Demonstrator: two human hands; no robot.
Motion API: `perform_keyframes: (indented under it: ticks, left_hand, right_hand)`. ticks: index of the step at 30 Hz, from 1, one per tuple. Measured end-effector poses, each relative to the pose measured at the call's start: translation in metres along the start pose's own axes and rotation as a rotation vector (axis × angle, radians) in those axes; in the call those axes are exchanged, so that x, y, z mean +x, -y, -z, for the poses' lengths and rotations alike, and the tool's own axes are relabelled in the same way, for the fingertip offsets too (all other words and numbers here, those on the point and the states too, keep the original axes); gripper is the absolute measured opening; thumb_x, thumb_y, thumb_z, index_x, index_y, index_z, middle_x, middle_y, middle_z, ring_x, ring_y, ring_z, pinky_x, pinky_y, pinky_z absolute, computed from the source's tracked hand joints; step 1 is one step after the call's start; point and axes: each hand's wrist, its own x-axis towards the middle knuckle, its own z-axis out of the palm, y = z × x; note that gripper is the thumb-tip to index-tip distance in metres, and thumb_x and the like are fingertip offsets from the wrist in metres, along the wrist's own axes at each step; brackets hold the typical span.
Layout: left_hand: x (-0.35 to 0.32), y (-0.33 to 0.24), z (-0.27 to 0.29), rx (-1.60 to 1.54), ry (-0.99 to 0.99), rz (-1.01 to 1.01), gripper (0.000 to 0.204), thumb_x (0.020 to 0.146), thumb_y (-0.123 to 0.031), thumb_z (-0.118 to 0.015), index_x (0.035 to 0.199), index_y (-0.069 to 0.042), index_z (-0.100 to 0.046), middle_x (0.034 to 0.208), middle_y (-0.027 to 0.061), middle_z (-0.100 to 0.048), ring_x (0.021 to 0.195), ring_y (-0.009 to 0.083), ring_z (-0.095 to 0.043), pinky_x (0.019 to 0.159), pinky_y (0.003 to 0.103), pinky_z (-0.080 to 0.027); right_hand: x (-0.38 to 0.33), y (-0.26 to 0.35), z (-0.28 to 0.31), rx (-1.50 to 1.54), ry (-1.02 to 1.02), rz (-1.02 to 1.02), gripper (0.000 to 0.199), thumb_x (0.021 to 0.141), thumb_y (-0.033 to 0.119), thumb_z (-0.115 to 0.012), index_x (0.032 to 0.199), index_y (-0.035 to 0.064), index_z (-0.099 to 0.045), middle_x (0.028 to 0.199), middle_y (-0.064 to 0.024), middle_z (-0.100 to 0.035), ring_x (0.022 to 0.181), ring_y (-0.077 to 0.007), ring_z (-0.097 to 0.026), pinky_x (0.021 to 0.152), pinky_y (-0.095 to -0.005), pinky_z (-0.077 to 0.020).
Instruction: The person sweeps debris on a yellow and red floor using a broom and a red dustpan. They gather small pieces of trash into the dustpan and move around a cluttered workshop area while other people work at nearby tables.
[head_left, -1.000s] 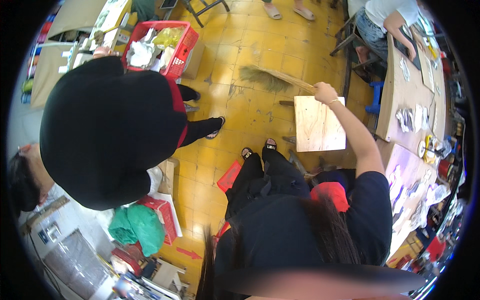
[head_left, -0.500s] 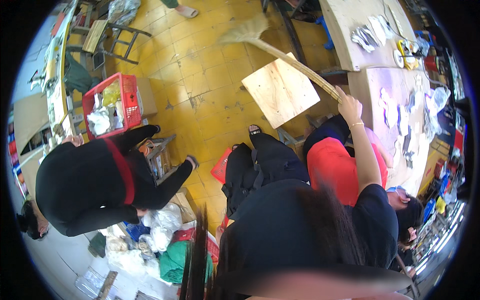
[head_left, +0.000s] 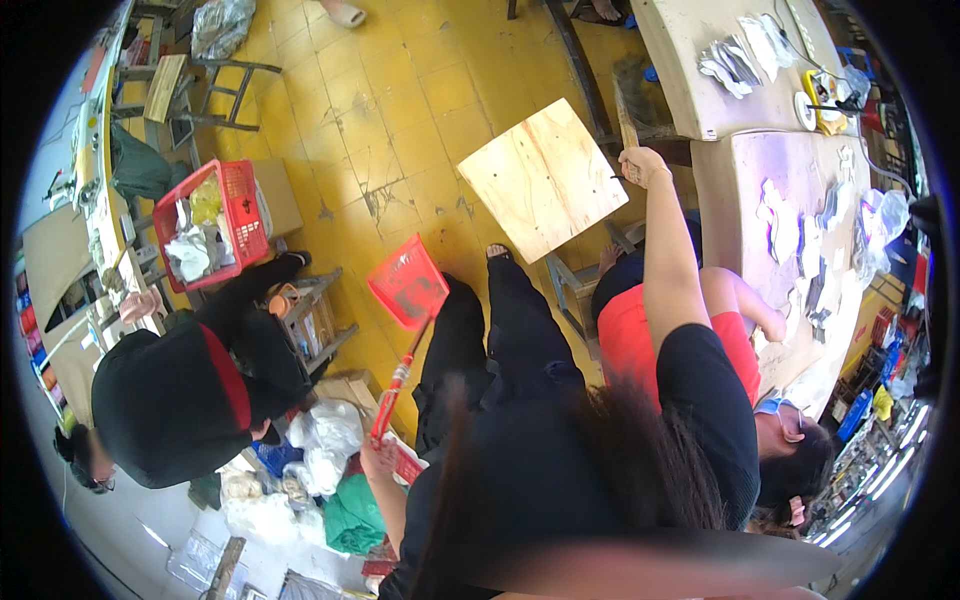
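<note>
My left hand is closed round the handle of a long red dustpan, whose scoop hangs above the yellow tiles just left of my legs. Some grey dust or dirt shows in the scoop. With my right arm stretched forward, my right hand grips a straw broom by its handle. The broom points away from me toward the dark gap beside the tables; its bristle end is hard to make out there. Close to that hand is a square wooden board on legs, like a stool top.
A co-worker in red sits at the pale worktables on my right. Another person in black bends at my left, near a red basket of scraps. White and green bags lie at the lower left.
The broom has swung from over the floor ahead to the right, beside the tables. My left hand and the whole dustpan have come into view, the scoop farther forward.
</note>
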Motion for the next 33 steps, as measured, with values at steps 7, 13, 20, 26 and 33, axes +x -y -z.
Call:
perform_keyframes:
  ticks: [7, 13, 20, 26, 33]
  left_hand:
    - [0.003, -0.023, -0.024, -0.214, -0.162, -0.034, 0.027, 0.083, -0.037, -0.056, 0.085, -0.01, -0.053, 0.064, 0.0032, -0.049, 0.058, 0.0226, -0.058, 0.055, 0.032, -0.05]
    - [0.014, -0.023, -0.046, -0.208, -0.167, -0.101, 0.03, 0.084, -0.039, -0.055, 0.082, -0.009, -0.049, 0.064, 0.0042, -0.049, 0.056, 0.0223, -0.059, 0.053, 0.031, -0.05]
    - [0.025, -0.012, -0.034, -0.248, -0.171, -0.135, 0.03, 0.087, -0.036, -0.052, 0.08, -0.007, -0.05, 0.057, 0.002, -0.046, 0.052, 0.0209, -0.06, 0.047, 0.031, -0.051]
    - [0.05, -0.008, -0.007, -0.201, -0.033, -0.075, 0.03, 0.088, -0.035, -0.05, 0.075, -0.008, -0.049, 0.053, 0.0022, -0.047, 0.049, 0.0215, -0.06, 0.045, 0.032, -0.05]
    - [0.131, -0.01, 0.052, -0.131, 0.217, 0.031, 0.029, 0.09, -0.035, -0.047, 0.074, -0.012, -0.049, 0.064, 0.0056, -0.052, 0.067, 0.0209, -0.06, 0.064, 0.036, -0.052]
  right_hand:
    - [-0.128, -0.022, 0.043, 0.481, 0.107, 0.042, 0.011, 0.08, 0.01, -0.057, 0.084, 0.0045, -0.049, 0.059, -0.0008, -0.05, 0.04, -0.006, -0.044, 0.031, -0.0181, -0.0354]
    - [-0.134, -0.036, -0.026, 0.021, -0.129, 0.191, 0.011, 0.076, 0.008, -0.058, 0.08, 0.0011, -0.05, 0.058, -0.0021, -0.048, 0.041, -0.0097, -0.045, 0.034, -0.0212, -0.0379]
    - [-0.071, 0.043, -0.114, 0.228, 0.236, 0.131, 0.015, 0.076, 0.006, -0.052, 0.064, 0.0101, -0.045, 0.054, -0.003, -0.046, 0.039, -0.0147, -0.043, 0.035, -0.0272, -0.0354]
    - [-0.082, 0.056, -0.192, 0.277, 0.374, 0.171, 0.018, 0.08, 0.007, -0.05, 0.064, 0.0129, -0.043, 0.046, 0.0004, -0.036, 0.036, -0.0135, -0.035, 0.034, -0.0265, -0.0299]
    - [-0.109, 0.05, -0.27, 0.311, 0.484, 0.122, 0.018, 0.08, 0.013, -0.054, 0.062, 0.0112, -0.048, 0.051, -0.0015, -0.047, 0.042, -0.0112, -0.045, 0.039, -0.0261, -0.0417]
